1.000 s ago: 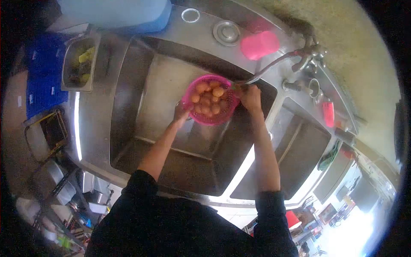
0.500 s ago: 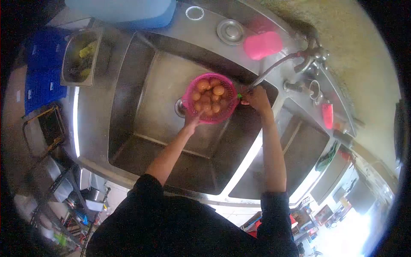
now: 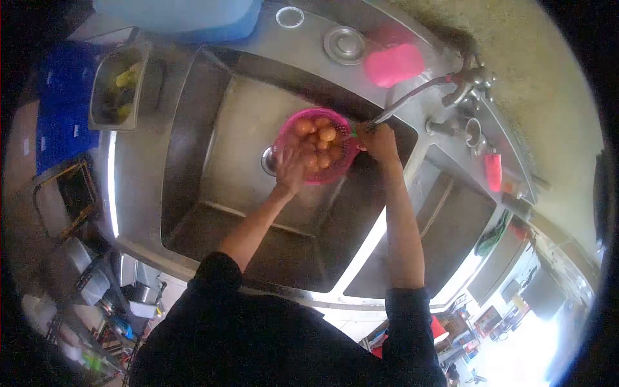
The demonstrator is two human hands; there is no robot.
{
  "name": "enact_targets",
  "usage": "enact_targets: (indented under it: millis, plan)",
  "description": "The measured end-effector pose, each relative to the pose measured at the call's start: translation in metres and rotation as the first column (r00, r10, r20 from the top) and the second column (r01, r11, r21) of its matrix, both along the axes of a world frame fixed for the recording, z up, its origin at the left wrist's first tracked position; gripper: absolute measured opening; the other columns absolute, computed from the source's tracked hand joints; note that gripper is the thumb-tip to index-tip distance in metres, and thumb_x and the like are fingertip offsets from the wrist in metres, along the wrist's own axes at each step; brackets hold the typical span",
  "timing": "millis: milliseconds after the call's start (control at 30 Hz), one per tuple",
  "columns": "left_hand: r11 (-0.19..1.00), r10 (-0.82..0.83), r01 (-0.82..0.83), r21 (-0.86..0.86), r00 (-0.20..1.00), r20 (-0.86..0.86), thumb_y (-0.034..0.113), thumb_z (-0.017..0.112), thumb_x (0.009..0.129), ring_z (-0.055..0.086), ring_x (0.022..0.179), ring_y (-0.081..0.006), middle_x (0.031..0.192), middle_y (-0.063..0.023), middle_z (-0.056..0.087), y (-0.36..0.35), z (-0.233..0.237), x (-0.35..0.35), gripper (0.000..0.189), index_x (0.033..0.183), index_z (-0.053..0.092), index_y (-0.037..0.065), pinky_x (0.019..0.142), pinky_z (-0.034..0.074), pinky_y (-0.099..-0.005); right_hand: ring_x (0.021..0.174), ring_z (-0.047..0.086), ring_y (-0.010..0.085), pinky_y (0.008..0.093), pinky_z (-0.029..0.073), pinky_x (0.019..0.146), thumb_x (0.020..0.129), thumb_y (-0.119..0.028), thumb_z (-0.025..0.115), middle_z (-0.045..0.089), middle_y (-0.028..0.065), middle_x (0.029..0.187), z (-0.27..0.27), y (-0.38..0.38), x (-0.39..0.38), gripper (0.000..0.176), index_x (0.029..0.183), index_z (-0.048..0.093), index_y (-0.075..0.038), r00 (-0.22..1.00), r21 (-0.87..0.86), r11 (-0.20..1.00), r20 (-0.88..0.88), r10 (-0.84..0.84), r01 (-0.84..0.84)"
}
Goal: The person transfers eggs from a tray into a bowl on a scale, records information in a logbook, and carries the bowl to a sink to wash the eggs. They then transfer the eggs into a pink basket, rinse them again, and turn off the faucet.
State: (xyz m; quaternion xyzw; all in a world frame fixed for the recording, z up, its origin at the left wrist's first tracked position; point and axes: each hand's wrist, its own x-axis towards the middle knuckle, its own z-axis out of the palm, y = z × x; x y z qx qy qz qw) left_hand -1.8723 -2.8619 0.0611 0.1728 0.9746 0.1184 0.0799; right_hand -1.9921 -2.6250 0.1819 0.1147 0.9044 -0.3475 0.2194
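A pink perforated basket [image 3: 348, 161] full of brown eggs [image 3: 327, 135] is over the large basin of a steel sink [image 3: 248, 122]. At its left side is my left hand [image 3: 291, 171], slightly blurred, with fingers stretched over the rim onto the eggs. My right hand [image 3: 382, 143] is closed at the right edge of the basket, knuckles up, hiding the part it grips. A small green piece [image 3: 353, 131] shows beside its fingertips. The tap's spout [image 3: 412, 97] reaches down to just above this hand.
Behind the basin are a pink object [image 3: 394, 64], a round metal lid [image 3: 344, 45] and a white ring [image 3: 290, 17]. A steel pan [image 3: 119, 90] with yellow-green pieces stands left, near blue crates [image 3: 64, 103]. The second basin [image 3: 429, 226] lies right, the drain [image 3: 268, 160] beside the basket.
My left hand has gone from the basket's lower rim up and left, over the eggs. My right hand and the green piece have shifted slightly upward along the basket's right edge.
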Motion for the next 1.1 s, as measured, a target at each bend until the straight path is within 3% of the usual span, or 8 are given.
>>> enact_targets:
  millis: [133, 200, 367, 500, 700, 933, 1033, 1100]
  plan:
    - [0.975, -0.066, 0.041, 0.221, 0.992, 0.107, 0.03, 0.077, 0.072, 0.041, 0.124, -0.0356, 0.127, -0.0132, 0.05, -0.004, -0.002, -0.019, 0.066, 0.132, 0.052, 0.014, 0.11, 0.023, -0.0544, 0.066, 0.07, 0.0299, 0.0393, 0.057, 0.065, 0.089, -0.039, 0.062, 0.068, 0.0119, 0.063, -0.022, 0.011, 0.002, 0.033, 0.086, 0.072, -0.008, 0.96, -0.034, 0.97, -0.154, 0.233, -0.241]
    - [0.954, -0.08, -0.002, 0.301, 0.962, 0.261, 0.026, 0.076, 0.072, 0.047, 0.118, -0.0349, 0.124, -0.0141, 0.053, -0.003, 0.025, -0.037, 0.064, 0.13, 0.053, 0.011, 0.105, 0.032, -0.0522, 0.067, 0.07, 0.0301, 0.0403, 0.057, 0.064, 0.088, -0.037, 0.062, 0.069, 0.0104, 0.065, -0.012, 0.006, -0.002, 0.03, 0.085, 0.073, -0.009, 0.989, -0.265, 0.964, 0.141, 0.05, -0.011]
    - [0.589, -0.023, -0.535, 0.605, 0.738, 0.675, 0.011, 0.069, 0.075, 0.057, 0.1, -0.0334, 0.106, -0.0155, 0.058, 0.004, 0.019, -0.07, 0.053, 0.125, 0.05, 0.006, 0.08, 0.046, -0.0466, 0.074, 0.07, 0.0317, 0.0406, 0.057, 0.067, 0.085, -0.032, 0.065, 0.071, 0.012, 0.079, -0.008, 0.01, -0.004, 0.022, 0.088, 0.074, -0.012, 0.98, 0.068, 0.978, 0.038, 0.193, -0.195]
    - [0.908, 0.083, -0.113, 0.403, 0.992, 0.091, 0.003, 0.061, 0.08, 0.059, 0.097, -0.0345, 0.102, -0.0163, 0.059, 0.014, 0.012, -0.076, 0.046, 0.124, 0.049, 0.003, 0.074, 0.05, -0.0475, 0.075, 0.071, 0.0197, 0.0341, 0.058, 0.067, 0.087, -0.024, 0.068, 0.072, 0.0107, 0.077, -0.006, -0.012, -0.002, 0.025, 0.099, 0.072, -0.002, 0.977, 0.099, 0.993, -0.198, 0.077, -0.059]
    - [0.924, 0.049, -0.109, 0.368, 0.984, 0.17, 0.016, 0.069, 0.077, 0.05, 0.117, -0.037, 0.125, -0.0199, 0.052, 0.01, -0.001, -0.075, 0.055, 0.128, 0.051, 0.003, 0.095, 0.042, -0.0489, 0.076, 0.07, 0.0163, 0.0308, 0.058, 0.066, 0.085, -0.017, 0.07, 0.073, 0.0112, 0.087, -0.022, -0.022, -0.007, 0.028, 0.106, 0.069, 0.001, 0.991, -0.279, 0.957, -0.088, -0.105, 0.077]
    - [0.846, 0.063, -0.311, 0.433, 0.865, 0.498, 0.029, 0.065, 0.085, 0.043, 0.126, -0.04, 0.131, -0.0199, 0.049, -0.008, 0.047, -0.052, 0.055, 0.13, 0.049, 0.003, 0.11, 0.03, -0.0534, 0.073, 0.071, 0.0288, 0.0401, 0.055, 0.069, 0.085, -0.042, 0.065, 0.07, 0.0144, 0.072, -0.03, 0.034, 0.006, 0.036, 0.089, 0.071, -0.007, 0.951, -0.168, 0.945, 0.084, 0.297, -0.28]
    - [0.754, 0.025, -0.221, 0.618, 0.951, 0.309, 0.03, 0.059, 0.089, 0.046, 0.124, -0.0386, 0.129, -0.0192, 0.051, -0.021, 0.025, 0.0, 0.05, 0.13, 0.05, 0.002, 0.114, 0.024, -0.0535, 0.073, 0.071, 0.0297, 0.0398, 0.056, 0.068, 0.085, -0.034, 0.067, 0.069, 0.0145, 0.071, -0.013, 0.038, 0.007, 0.027, 0.097, 0.072, -0.01, 0.976, 0.001, 0.987, 0.146, 0.162, -0.164]
    - [0.934, -0.118, 0.079, 0.348, 0.988, 0.094, 0.031, 0.053, 0.093, 0.048, 0.123, -0.0368, 0.128, -0.0187, 0.053, -0.022, 0.032, 0.019, 0.047, 0.13, 0.051, 0.002, 0.117, 0.018, -0.0547, 0.072, 0.071, 0.0204, 0.0323, 0.058, 0.065, 0.09, -0.027, 0.064, 0.071, 0.0138, 0.079, 0.002, 0.019, 0.004, 0.031, 0.105, 0.068, -0.001, 0.984, -0.006, 0.985, 0.028, 0.175, -0.175]
